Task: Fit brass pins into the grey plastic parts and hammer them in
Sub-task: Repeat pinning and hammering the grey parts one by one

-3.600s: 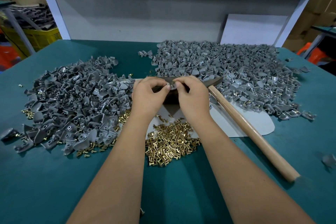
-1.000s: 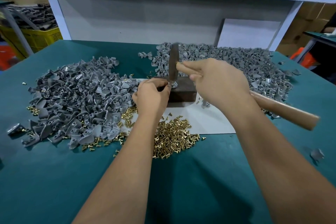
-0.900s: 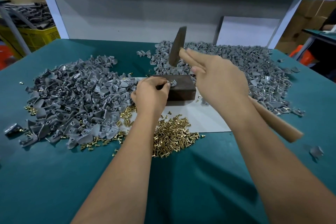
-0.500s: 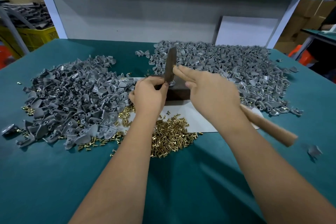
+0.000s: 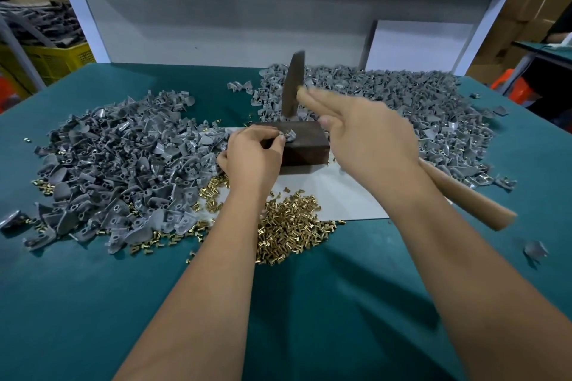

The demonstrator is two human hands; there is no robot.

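Note:
My left hand pinches a small grey plastic part on top of a dark block at the table's middle. My right hand grips the wooden handle of a hammer, forefinger stretched along it. The dark hammer head hangs blurred a short way above the part. A heap of brass pins lies just in front of the block. Whether a pin sits in the held part is hidden by my fingers.
A big pile of grey parts spreads on the left, another pile at the back right. The block stands on a white sheet on the green table. One loose grey part lies near the right edge.
Half a second ago the hammer head was down on the part; now it is lifted above the block. My left hand has stayed on the part throughout.

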